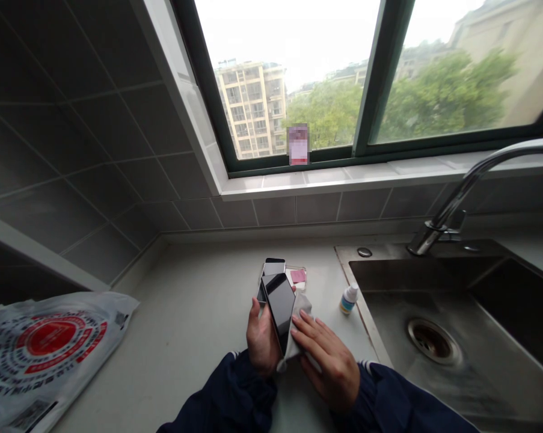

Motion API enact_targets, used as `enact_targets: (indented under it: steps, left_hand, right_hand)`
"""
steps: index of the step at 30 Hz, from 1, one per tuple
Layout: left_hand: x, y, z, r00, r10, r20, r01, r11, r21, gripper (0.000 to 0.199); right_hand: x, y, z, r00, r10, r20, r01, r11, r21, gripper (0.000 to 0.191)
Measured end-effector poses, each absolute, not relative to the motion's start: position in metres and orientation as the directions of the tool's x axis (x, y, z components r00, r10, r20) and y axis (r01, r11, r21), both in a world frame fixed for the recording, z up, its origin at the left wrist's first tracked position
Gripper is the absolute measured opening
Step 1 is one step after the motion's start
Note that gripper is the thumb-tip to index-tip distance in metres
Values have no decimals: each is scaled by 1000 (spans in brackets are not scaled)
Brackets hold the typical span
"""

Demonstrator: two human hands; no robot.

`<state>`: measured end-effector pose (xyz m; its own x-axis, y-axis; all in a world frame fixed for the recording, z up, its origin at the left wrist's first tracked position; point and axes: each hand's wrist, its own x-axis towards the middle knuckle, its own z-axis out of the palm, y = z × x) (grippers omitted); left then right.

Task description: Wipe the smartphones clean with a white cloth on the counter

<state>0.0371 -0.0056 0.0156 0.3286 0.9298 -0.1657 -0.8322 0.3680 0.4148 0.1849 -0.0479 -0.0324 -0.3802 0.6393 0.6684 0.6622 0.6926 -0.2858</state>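
A black-screened smartphone (279, 304) lies tilted in my left hand (261, 338), whose thumb stands up along the phone's left edge. My right hand (328, 358) presses a light grey cloth (293, 340) against the phone's right side, with its fingers over the fabric. Behind the held phone, a second phone (273, 266) rests on the counter, partly covered from view. Beside that one is a clear phone case (303, 270) with a pink piece (298, 276) in it. To the right of my hands stands a small white bottle (349, 299) with a blue and yellow label.
A steel sink (388, 300) with a chrome faucet (451, 198) is set into the white counter (199, 307) on the right. At the left lies a white plastic bag (73, 343) with red and black print. A window (293, 78) rises behind the counter.
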Motion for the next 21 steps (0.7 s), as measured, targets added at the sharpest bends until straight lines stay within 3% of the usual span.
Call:
enact_targets:
  steps: [9,14,17,21]
  left_hand:
    - [37,-5,17,346,927,-145,-837,374,398,75]
    - [33,0,10,295,950,-106,-847,311,431,55]
    - [30,1,6,275,956,-102,-806,288,517,44]
    - [30,1,5,240,963,-120,-709,259,656,47]
  right_hand:
    - [185,-48,-34,-333,631,701,632,701,-331,63]
    - [185,-49,-26,-288,636,716,580,711,-398,65]
    - [186,-49,-24,-238,664,709,536,699,-474,62]
    - [188,-48,-24,-101,776,622,433,597,-675,50]
